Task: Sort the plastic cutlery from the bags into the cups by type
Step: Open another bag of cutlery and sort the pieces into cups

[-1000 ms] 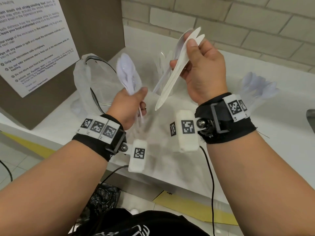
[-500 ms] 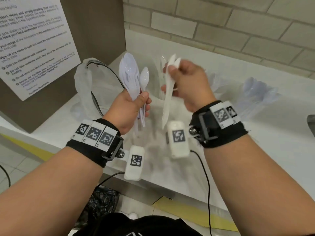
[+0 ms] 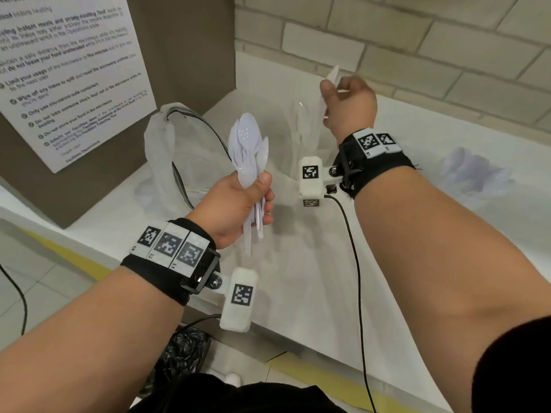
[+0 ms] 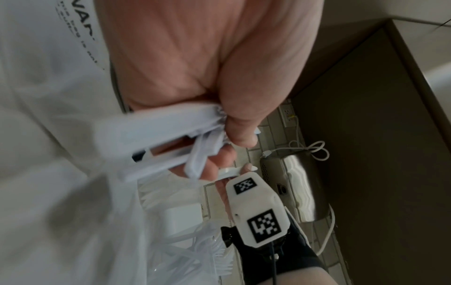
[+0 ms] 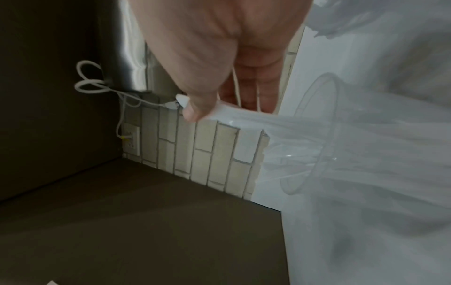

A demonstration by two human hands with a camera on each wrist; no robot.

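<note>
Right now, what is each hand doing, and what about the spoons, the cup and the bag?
Left hand: grips the spoons.
Spoons: bunched in that grip, bowls up.
Right hand: pinches white cutlery above the cup; type unclear.
Cup: clear, upright, holding cutlery.
Bag: open on the counter.

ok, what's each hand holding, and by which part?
Left hand grips a bundle of spoons by the handles. Right hand holds white cutlery near one end; type unclear.
</note>
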